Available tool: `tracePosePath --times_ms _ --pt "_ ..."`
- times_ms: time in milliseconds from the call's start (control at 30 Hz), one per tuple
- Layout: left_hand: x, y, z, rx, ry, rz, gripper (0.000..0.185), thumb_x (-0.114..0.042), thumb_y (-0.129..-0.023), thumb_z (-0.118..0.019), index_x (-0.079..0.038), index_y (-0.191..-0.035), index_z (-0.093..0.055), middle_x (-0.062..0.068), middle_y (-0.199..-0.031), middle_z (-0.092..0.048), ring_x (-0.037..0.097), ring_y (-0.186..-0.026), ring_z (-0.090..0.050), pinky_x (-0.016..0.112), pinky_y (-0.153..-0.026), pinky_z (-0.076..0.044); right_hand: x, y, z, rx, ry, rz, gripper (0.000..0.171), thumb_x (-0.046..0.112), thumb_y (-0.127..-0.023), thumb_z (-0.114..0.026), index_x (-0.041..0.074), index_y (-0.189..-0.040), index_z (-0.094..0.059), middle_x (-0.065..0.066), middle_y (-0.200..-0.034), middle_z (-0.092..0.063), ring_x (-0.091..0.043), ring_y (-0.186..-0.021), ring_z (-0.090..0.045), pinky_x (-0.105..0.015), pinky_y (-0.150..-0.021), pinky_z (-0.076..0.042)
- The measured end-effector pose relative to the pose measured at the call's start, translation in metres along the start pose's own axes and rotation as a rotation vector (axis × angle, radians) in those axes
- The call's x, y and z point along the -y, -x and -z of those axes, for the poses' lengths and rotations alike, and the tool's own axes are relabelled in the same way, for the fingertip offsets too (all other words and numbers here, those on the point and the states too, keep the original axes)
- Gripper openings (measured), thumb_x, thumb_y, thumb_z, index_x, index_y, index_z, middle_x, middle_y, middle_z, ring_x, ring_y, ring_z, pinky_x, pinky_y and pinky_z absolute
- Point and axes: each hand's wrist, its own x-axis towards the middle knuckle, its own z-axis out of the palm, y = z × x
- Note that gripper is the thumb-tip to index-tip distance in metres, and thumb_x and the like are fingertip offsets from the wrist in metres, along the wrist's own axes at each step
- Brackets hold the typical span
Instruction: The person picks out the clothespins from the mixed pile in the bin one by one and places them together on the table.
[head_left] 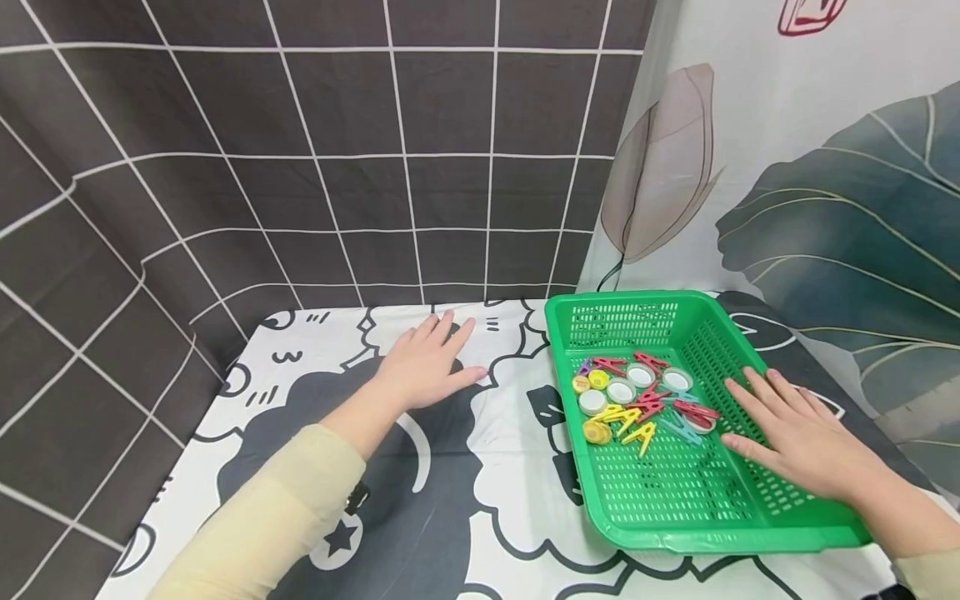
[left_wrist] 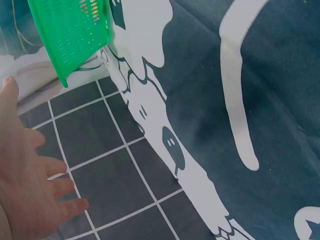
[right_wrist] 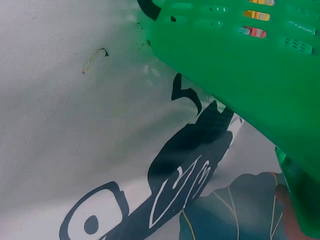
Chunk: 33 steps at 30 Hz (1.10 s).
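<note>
From the head camera, the left hand [head_left: 427, 362] is lying flat on the counter [head_left: 517, 492], its grip released and holding nothing. The right hand [head_left: 798, 433] is resting with straight fingers on the right wall of the green basket [head_left: 637, 508], which is sitting at the counter's right and holding clothes pegs [head_left: 637, 421] and bottle caps [head_left: 622, 389].

The left wrist camera is showing spread fingers [left_wrist: 60, 186] and the basket's corner [left_wrist: 70, 35].

The right wrist camera is showing the basket's outer wall [right_wrist: 240, 85] over the cloth.

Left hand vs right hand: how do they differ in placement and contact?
The left hand lies flat on the patterned tablecloth, apart from the green basket; the right hand rests over the basket's right wall, fingers reaching inside near the clothespins. Both are open, fingers straight, gripping nothing.
</note>
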Motion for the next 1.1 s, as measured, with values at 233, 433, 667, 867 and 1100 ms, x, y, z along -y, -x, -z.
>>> tracePosePath --times_ms 233,433,667,867,1100 --pt "-0.01 -0.004 0.001 -0.003 -0.01 -0.025 0.077 -0.067 -0.09 -0.029 -0.019 -0.15 -0.02 0.014 -0.152 -0.023 0.034 -0.137 -0.023 0.048 -0.106 -0.027 0.0 0.001 0.0 -0.002 -0.001 -0.005 0.082 0.046 -0.091 -0.055 0.007 -0.15 -0.015 -0.025 -0.151 -0.013 -0.026 -0.138 0.02 -0.035 -0.1 0.026" --pt "-0.023 -0.01 0.004 0.006 0.019 -0.029 0.077 -0.067 -0.09 -0.029 -0.021 -0.15 -0.02 0.012 -0.153 -0.02 0.032 -0.137 -0.023 0.048 -0.107 -0.025 0.0 0.001 0.001 -0.002 -0.001 -0.011 0.081 0.046 -0.091 -0.055 0.005 -0.149 -0.017 -0.026 -0.151 -0.014 -0.027 -0.138 0.02 -0.034 -0.1 0.026" --pt "-0.042 -0.018 0.011 0.023 0.049 -0.056 0.077 -0.068 -0.089 -0.03 -0.023 -0.151 -0.018 0.01 -0.154 -0.019 0.031 -0.138 -0.022 0.049 -0.107 -0.025 0.0 0.001 0.0 0.003 -0.002 -0.014 0.082 0.047 -0.09 -0.055 0.004 -0.149 -0.017 -0.026 -0.151 -0.013 -0.028 -0.138 0.019 -0.033 -0.099 0.027" --pt "-0.053 -0.022 0.013 0.023 0.059 -0.084 0.077 -0.068 -0.09 -0.031 -0.023 -0.151 -0.018 0.01 -0.154 -0.019 0.03 -0.138 -0.022 0.049 -0.107 -0.025 0.001 0.0 0.001 0.003 -0.003 -0.017 0.082 0.047 -0.09 -0.055 0.004 -0.149 -0.019 -0.026 -0.151 -0.014 -0.029 -0.138 0.018 -0.033 -0.099 0.026" --pt "-0.062 -0.025 0.005 0.026 0.045 -0.108 0.077 -0.069 -0.089 -0.029 -0.023 -0.151 -0.018 0.009 -0.154 -0.019 0.029 -0.138 -0.023 0.047 -0.107 -0.026 0.002 0.0 0.001 0.0 0.002 -0.019 0.082 0.048 -0.09 -0.055 0.002 -0.148 -0.02 -0.026 -0.151 -0.014 -0.033 -0.139 0.015 -0.033 -0.099 0.026"
